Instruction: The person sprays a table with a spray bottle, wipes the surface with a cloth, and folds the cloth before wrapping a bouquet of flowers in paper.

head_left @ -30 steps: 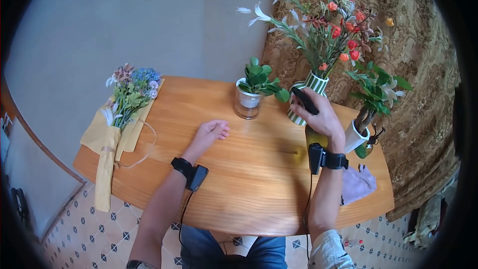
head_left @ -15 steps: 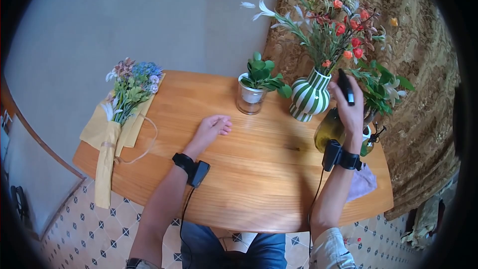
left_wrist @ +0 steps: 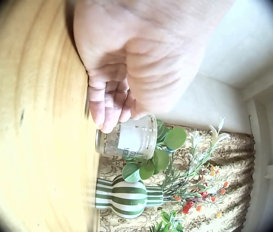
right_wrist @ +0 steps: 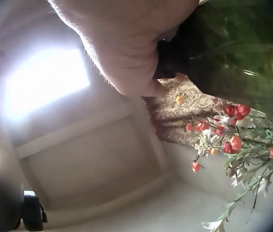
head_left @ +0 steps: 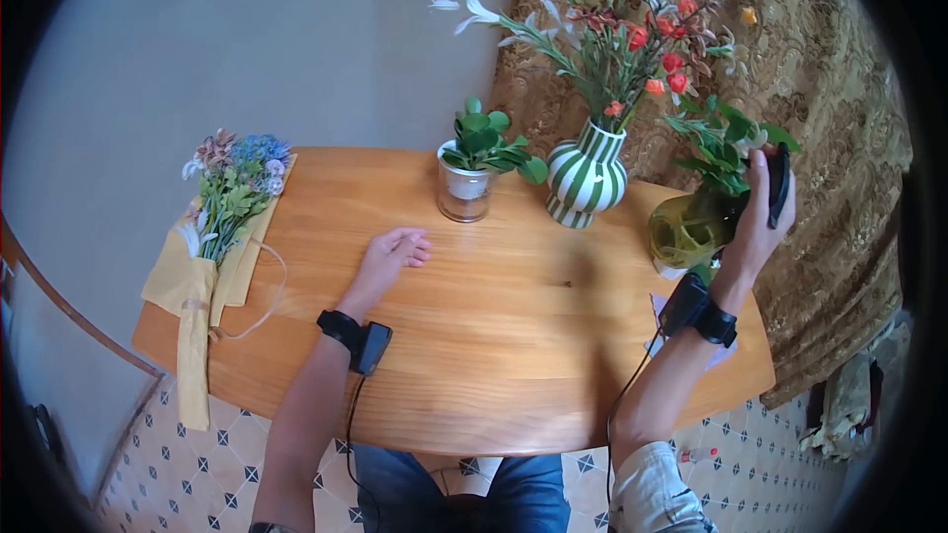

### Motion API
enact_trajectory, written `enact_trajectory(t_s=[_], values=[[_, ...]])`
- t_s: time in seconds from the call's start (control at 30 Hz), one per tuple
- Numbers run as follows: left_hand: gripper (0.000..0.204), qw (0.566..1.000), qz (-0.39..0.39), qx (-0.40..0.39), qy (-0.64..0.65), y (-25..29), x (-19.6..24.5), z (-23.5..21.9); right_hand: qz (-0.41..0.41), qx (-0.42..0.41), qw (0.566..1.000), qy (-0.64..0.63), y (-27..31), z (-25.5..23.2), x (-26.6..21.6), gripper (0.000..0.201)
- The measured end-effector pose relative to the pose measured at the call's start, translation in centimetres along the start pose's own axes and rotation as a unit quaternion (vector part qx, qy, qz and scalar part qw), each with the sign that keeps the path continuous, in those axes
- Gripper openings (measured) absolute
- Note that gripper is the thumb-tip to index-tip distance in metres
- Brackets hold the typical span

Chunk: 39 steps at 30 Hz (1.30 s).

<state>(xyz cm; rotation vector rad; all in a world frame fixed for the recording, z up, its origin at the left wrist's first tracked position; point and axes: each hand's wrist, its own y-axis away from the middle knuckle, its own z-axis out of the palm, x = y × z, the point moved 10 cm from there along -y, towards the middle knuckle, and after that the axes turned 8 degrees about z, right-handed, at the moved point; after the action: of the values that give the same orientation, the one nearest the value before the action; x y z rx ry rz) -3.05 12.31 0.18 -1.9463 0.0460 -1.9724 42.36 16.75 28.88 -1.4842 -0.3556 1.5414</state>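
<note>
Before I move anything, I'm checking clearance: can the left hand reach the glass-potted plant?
Probably yes: the left hand appears empty and near the glass-potted plant, with nothing visible standing between them.

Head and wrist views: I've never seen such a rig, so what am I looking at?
There is no machine, only a human left hand and right hand. The head view looks down from the wearer's head; each wrist view, turned sideways, comes from a black camera strapped to that wrist. On the table are a wrapped bouquet, a leafy plant in a glass jar and a striped vase of flowers. The right hand grips a yellow-green vessel by its black handle; the left holds nothing.
</note>
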Motion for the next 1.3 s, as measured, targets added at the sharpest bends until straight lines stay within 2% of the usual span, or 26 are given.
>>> enact_trajectory(t_s=[0.1,0.17,0.37,0.43,0.5,0.63,0.83,1.0,1.07,1.17,1.23,1.3], values=[[0.034,1.0,0.003,-0.004,-0.003,0.0,0.0,0.0,-0.009,0.032,0.999,-0.002,-0.4,-2.5,-0.7,0.028],[0.034,1.0,0.005,-0.013,0.0,-0.1,-0.3,-0.1,-0.045,0.042,0.997,0.035,-0.9,-4.3,-1.3,0.028],[0.034,1.0,0.005,-0.014,0.006,-0.3,-0.7,-0.2,-0.049,0.073,0.985,0.148,-2.8,-10.7,-0.3,0.029],[0.034,1.0,0.011,-0.013,0.005,-0.3,-0.5,-0.2,-0.062,0.08,0.979,0.179,-4.0,-13.3,1.9,0.032],[0.033,1.0,0.007,-0.013,0.004,-0.3,-0.3,-0.1,-0.045,0.11,0.975,0.188,-4.6,-15.9,4.6,0.036],[0.033,1.0,0.004,-0.008,-0.005,-0.2,0.1,0.0,-0.016,0.115,0.972,0.202,-5.3,-19.7,11.0,0.041],[0.032,1.0,0.008,-0.006,-0.008,-0.3,-0.3,-0.4,-0.005,0.113,0.971,0.21,-5.8,-21.4,16.2,0.039],[0.032,1.0,-0.001,-0.007,-0.016,-0.2,-0.1,-0.2,0.039,0.1,0.975,0.196,-6.5,-22.2,20.1,0.038],[0.032,1.0,-0.004,-0.004,-0.02,-0.1,0.0,-0.2,0.087,0.082,0.972,0.204,-6.9,-22.2,22.2,0.039],[0.032,1.0,-0.01,-0.007,-0.025,-0.1,0.0,-0.1,0.079,0.049,0.975,0.202,-7.7,-21.9,24.4,0.039],[0.03,1.0,-0.011,-0.003,-0.018,-0.1,0.1,-0.2,0.105,0.045,0.974,0.195,-7.9,-21.7,25.4,0.037],[0.03,1.0,-0.015,-0.002,-0.021,0.0,0.4,0.0,0.155,0.035,0.981,0.114,-7.3,-20.2,25.2,0.035]])
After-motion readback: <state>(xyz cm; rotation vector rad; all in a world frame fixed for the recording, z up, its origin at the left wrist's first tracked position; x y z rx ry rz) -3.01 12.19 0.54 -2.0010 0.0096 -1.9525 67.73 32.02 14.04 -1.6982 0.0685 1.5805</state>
